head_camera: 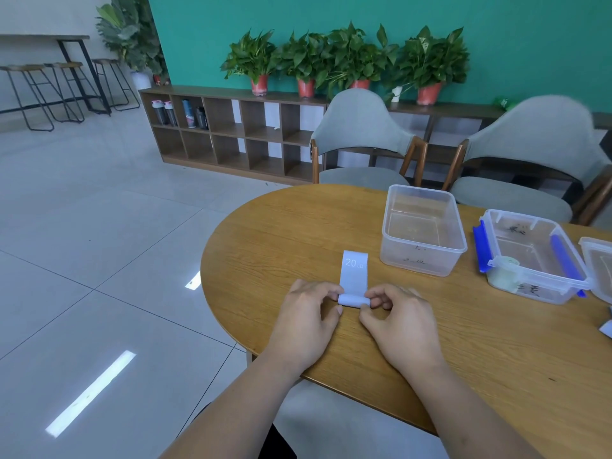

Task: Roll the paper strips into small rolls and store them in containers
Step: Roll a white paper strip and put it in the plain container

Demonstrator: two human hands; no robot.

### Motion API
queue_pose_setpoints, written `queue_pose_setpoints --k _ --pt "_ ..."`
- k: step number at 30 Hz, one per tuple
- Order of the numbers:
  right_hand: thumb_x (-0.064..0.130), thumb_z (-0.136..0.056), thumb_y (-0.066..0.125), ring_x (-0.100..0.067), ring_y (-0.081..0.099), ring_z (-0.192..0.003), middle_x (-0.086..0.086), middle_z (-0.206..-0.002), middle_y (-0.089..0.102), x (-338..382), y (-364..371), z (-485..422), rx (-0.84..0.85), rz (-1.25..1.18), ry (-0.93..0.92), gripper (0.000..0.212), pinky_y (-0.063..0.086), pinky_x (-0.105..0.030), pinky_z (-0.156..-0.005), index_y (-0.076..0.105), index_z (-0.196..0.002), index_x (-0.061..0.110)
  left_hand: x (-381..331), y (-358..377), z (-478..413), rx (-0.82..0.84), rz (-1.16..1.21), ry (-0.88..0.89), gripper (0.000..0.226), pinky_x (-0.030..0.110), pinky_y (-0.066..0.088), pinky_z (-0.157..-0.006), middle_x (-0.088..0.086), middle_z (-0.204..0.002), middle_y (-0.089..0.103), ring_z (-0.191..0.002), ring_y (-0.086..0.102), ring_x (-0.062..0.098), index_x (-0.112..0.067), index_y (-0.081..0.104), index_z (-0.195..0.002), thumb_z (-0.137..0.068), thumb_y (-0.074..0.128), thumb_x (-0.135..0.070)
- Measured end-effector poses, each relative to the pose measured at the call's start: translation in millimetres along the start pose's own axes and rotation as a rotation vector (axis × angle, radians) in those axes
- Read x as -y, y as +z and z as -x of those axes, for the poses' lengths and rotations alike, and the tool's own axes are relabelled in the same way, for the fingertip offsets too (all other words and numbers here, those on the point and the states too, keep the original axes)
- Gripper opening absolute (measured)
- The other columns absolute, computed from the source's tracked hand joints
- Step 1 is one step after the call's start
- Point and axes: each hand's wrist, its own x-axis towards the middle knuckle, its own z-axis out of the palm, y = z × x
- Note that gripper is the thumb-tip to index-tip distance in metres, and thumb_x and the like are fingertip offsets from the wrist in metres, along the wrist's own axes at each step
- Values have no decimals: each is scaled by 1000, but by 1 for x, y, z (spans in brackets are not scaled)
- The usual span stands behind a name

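Observation:
A pale blue strip [353, 274] marked "20 LB" lies flat on the wooden table [463, 342], its near end wound into a small roll [353, 300]. My left hand [306, 321] pinches the roll's left end and my right hand [402, 321] pinches its right end. An empty clear container [422, 228] stands beyond the strip to the right. Further right is a second clear container [533, 256] with blue clips, holding a pale green roll [505, 271] in its near left corner.
A clear lid [599, 270] rests at the right edge, with a bit of pale strip [606, 327] below it. Two grey chairs [362, 140] stand behind the table. The table's rounded left end borders open tiled floor [99, 243].

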Motion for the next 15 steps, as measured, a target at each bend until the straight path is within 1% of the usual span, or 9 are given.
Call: queue_pose_setpoints --k 3,5,10,15 --pt "27 -75 82 -2 60 -85 21 -73 66 1 -1 0 -4 -26 19 18 55 -35 -79 75 -89 34 0 0 0 -15 15 5 26 8 40 -88 -23 -98 70 -106 51 -2 -33 74 -114 -92 75 -19" --pt "29 -75 82 -2 60 -83 20 -72 66 1 0 0 -7 -30 20 16 55 -35 -79 76 -89 34 1 1 0 -15 5 12 25 9 40 -88 -22 -98 70 -105 51 -1 -32 75 -114 -92 75 -20" --pt "28 -79 79 -3 59 -85 20 -72 64 1 -1 0 -14 -44 8 17 55 -34 -75 70 -91 36 2 2 -1 -2 -35 19 27 5 34 -89 -22 -102 69 -102 48 2 -31 75 -119 -93 74 -20" --pt "29 -82 78 -3 57 -88 22 -75 64 0 0 0 -15 5 -25 12 55 -33 -76 72 -90 35 0 1 0 20 -24 6 34 8 38 -91 -24 -106 68 -106 49 0 -33 71 -124 -94 73 -20"
